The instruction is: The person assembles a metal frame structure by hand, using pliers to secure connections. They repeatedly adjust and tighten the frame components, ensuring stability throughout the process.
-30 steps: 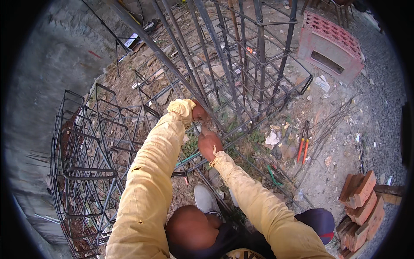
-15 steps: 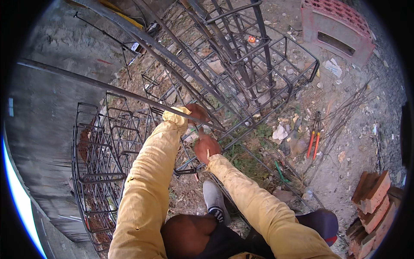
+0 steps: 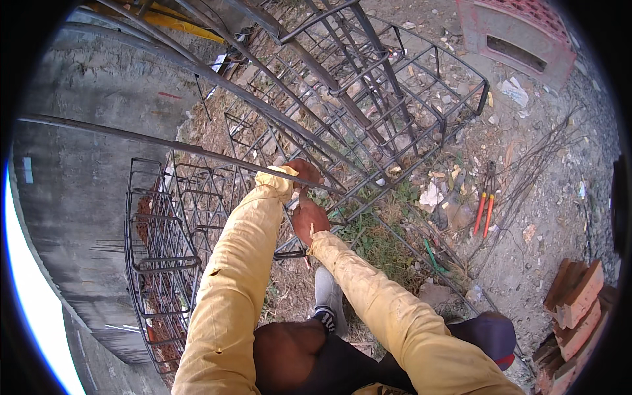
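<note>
My left hand is closed around a long steel bar that runs in from the left across the rebar cages. Just below it, my right hand is curled into a fist at a joint of the lying rebar cage. A short reddish tip pokes out under that wrist and looks like a small tool. Both yellow sleeves come up from the lower edge. A taller rebar cage lies beyond the hands.
A concrete wall stands on the left. On the dirt to the right lie red-handled cutters, a green-handled tool and a bundle of thin wire. A red crate stands far right, bricks near right. My shoe stands below the hands.
My view has swung left and closer to the wall. Both hands stay at the same cage joint, the left on the long bar.
</note>
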### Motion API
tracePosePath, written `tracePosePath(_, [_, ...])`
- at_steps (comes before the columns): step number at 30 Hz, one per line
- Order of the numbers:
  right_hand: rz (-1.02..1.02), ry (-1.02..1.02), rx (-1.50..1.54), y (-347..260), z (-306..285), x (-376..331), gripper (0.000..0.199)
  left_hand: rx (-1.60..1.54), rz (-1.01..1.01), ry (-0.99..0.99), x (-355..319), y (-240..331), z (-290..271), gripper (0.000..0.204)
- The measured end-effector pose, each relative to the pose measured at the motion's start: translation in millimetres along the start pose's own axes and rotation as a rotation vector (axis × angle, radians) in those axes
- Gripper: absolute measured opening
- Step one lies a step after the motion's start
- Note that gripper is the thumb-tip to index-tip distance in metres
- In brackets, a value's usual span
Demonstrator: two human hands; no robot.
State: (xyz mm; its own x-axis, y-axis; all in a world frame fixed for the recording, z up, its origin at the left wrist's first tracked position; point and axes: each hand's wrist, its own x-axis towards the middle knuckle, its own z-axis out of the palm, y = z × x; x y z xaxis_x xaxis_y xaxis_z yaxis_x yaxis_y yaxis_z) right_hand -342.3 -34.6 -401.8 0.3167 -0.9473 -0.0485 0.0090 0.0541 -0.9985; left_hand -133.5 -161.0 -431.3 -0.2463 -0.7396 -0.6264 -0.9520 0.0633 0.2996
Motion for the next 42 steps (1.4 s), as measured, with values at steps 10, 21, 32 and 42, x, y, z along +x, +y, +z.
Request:
tracePosePath(10, [0.093, -0.04, 0.009, 6, -14, -21, 0.018, 0.696, -0.239, 0.335, -22, 118, 32, 0.019])
tracePosePath(21, [0.094, -0.097, -0.01, -18, 2, -36, 0.034, 0.589, -0.153, 0.28, -28, -6, 50, 0.025])
tracePosePath(32, [0.061, -0.086, -0.171, 10, -22, -22, 0.052, 0.552, -0.383, 0.099, -5, -4, -15, 0.025])
tracePosePath(42, [-0.032, -0.151, -0.283, 15, -15, -28, 0.042, 0.418, 0.203, 0.076, -3, 32, 6, 0.026])
